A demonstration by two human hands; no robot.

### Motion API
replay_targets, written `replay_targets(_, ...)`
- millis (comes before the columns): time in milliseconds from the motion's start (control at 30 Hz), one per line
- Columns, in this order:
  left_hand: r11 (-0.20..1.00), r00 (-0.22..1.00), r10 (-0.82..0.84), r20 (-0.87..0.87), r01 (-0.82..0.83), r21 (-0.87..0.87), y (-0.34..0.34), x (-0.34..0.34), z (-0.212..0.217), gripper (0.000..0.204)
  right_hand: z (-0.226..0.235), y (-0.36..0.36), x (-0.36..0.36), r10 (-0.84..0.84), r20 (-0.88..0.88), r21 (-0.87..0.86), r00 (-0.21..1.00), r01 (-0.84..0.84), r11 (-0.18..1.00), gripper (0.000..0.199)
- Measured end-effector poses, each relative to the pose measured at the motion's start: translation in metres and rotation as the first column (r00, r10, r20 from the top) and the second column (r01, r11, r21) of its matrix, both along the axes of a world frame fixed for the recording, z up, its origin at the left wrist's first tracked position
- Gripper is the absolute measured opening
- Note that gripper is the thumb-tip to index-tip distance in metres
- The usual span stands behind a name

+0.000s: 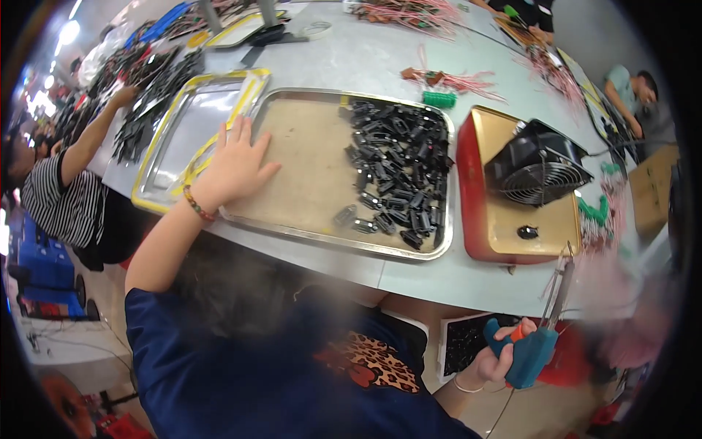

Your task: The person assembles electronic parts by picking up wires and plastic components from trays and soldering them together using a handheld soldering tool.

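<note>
We took the steel tray [292,230] as landmark. The left hand [232,165] lay flat on the tray's left edge, fingers spread and released, grasping nothing; it seemed only to steady the tray. Right of that hand the tray floor was bare brown board, and past it a heap of small black plastic parts [398,168] filled the tray's right half, a few strays lying near its front rim.

The right hand [504,355] was off the table, below and right of the tray's front right corner, fingers clenched around the blue pistol grip of a soldering gun [537,344]. Its metal tip pointed up toward the table edge and touched nothing.

Right of the tray sat a red tin [468,194] with a black fan [541,168] resting in it. Left of the tray, partly under its edge, lay a yellow-rimmed tray [157,157].

We judged the step to be a pause between parts: tool in hand, no part picked. The next move would call for the left hand to take one black part from the heap, and for the gun to come up over the tray.
</note>
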State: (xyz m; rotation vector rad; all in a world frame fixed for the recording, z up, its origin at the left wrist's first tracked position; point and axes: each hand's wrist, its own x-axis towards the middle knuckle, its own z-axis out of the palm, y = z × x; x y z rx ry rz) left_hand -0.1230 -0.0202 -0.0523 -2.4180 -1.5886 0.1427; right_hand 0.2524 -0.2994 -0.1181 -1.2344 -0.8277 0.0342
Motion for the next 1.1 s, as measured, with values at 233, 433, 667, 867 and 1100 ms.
replay_targets(233,0.881,0.823,-0.471,0.318,0.454,0.128,0.066,0.110,0.021,0.049,-0.006,-0.009,0.010,0.015,0.011,0.133,1.000,-0.016,0.991,0.049)
replay_targets(433,0.856,0.677,-0.226,0.700,0.482,-0.190,0.154,0.208,-0.012,0.044,-0.012,-0.022,0.017,-0.037,-0.062,0.104,0.997,0.043,0.994,0.048)
replay_targets(667,0.668,0.670,-0.057,0.740,0.576,-0.470,0.206,0.229,-0.031,0.027,-0.006,-0.029,0.030,-0.107,-0.140,0.061,0.984,0.116,0.991,0.047)
replay_targets(867,0.722,0.737,-0.144,0.660,0.535,-0.439,0.197,0.210,-0.014,0.027,-0.010,-0.020,0.038,-0.133,-0.185,0.045,0.974,0.143,0.989,0.047)
replay_targets(1100,0.765,0.684,-0.098,0.722,0.516,-0.385,0.192,0.184,-0.017,0.025,-0.006,-0.015,0.036,-0.108,-0.185,0.031,0.977,0.116,0.993,0.047)
